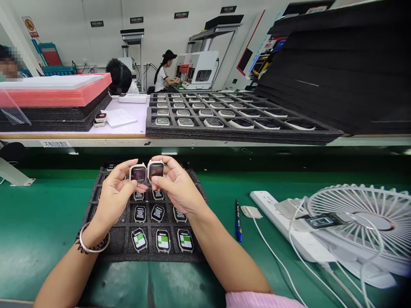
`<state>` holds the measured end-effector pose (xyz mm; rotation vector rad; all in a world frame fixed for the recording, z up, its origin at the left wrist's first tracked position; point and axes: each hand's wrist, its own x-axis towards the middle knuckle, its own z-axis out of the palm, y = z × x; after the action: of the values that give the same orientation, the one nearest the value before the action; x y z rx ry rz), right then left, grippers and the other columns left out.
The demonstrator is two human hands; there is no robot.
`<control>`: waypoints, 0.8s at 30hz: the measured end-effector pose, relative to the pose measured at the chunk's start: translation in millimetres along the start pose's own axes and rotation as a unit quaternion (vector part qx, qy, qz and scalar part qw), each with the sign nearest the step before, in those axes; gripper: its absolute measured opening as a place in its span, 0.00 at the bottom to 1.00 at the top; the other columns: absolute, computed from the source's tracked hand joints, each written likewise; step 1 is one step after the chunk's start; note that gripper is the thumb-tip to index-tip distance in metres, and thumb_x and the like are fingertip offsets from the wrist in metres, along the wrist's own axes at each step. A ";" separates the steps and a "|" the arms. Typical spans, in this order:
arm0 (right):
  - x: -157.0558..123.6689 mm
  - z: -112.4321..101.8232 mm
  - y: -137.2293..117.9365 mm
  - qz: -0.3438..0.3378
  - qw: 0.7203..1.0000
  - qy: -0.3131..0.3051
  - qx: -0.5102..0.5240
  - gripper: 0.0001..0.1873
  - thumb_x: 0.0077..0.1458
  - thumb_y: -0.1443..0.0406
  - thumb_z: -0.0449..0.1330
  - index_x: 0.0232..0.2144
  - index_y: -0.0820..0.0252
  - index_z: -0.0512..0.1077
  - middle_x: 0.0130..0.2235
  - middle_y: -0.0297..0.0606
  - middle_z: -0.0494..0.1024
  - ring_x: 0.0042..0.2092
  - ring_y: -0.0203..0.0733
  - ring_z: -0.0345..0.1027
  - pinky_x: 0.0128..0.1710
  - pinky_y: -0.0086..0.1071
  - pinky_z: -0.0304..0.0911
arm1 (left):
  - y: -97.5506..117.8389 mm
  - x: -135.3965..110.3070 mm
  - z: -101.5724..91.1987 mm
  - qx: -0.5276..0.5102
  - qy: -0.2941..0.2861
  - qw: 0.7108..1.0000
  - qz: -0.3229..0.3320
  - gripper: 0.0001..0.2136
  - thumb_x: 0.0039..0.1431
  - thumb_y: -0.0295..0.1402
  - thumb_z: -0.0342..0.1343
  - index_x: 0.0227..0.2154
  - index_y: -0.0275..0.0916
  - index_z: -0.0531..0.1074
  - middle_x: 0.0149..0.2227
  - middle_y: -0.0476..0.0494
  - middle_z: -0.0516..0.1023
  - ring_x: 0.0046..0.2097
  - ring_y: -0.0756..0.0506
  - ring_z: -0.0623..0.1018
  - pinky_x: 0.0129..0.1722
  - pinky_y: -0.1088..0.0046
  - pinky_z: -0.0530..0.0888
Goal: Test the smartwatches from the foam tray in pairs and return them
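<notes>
My left hand pinches a smartwatch case without a strap, its dark screen turned up toward me. A second smartwatch case, pale-framed like the first, is gripped by my right hand, with the thumb over the lower part of its screen. The two cases are held side by side, very close together, above a black foam tray. In the tray's compartments lie several more watch cases with lit screens, some showing white text. Along the front row, one watch shows green and white blocks. My hands and forearms hide part of the tray.
A shelf ahead carries another foam tray of watches and a red foam stack. To the right lie a blue marker, a charging pad, a power strip, cables and a white fan. Other people sit beyond the shelf.
</notes>
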<state>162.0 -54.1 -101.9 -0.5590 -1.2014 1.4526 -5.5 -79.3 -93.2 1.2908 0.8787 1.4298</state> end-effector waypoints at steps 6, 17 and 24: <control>3.3 -3.9 -1.2 0.051 0.997 0.013 0.053 0.27 0.47 0.67 0.69 0.49 0.56 0.68 0.38 0.34 0.78 0.29 0.35 0.70 0.30 0.30 0.66 | 10.1 6.8 0.1 -0.140 0.018 0.980 -0.138 0.28 0.50 0.25 0.64 0.56 0.36 0.68 0.42 0.42 0.82 0.31 0.50 0.82 0.31 0.79 0.78; 6.7 -9.4 0.7 0.068 0.993 -0.032 0.093 0.29 0.47 0.70 0.68 0.51 0.55 0.68 0.40 0.35 0.79 0.33 0.40 0.76 0.29 0.30 0.71 | 2.8 8.9 -4.3 -0.095 0.014 0.991 -0.090 0.31 0.50 0.26 0.66 0.59 0.39 0.67 0.42 0.44 0.81 0.33 0.50 0.83 0.36 0.76 0.80; 6.0 -8.9 2.2 0.048 0.996 -0.038 0.067 0.27 0.47 0.71 0.66 0.50 0.57 0.69 0.39 0.33 0.77 0.32 0.37 0.74 0.31 0.28 0.69 | -1.7 10.0 -5.5 -0.057 -0.001 0.997 -0.061 0.31 0.50 0.27 0.67 0.58 0.38 0.67 0.44 0.44 0.79 0.32 0.51 0.82 0.37 0.76 0.81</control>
<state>167.0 -45.0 -105.5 -0.4783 -1.1386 1.6365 -10.2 -68.7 -93.0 1.1337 0.8491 1.3622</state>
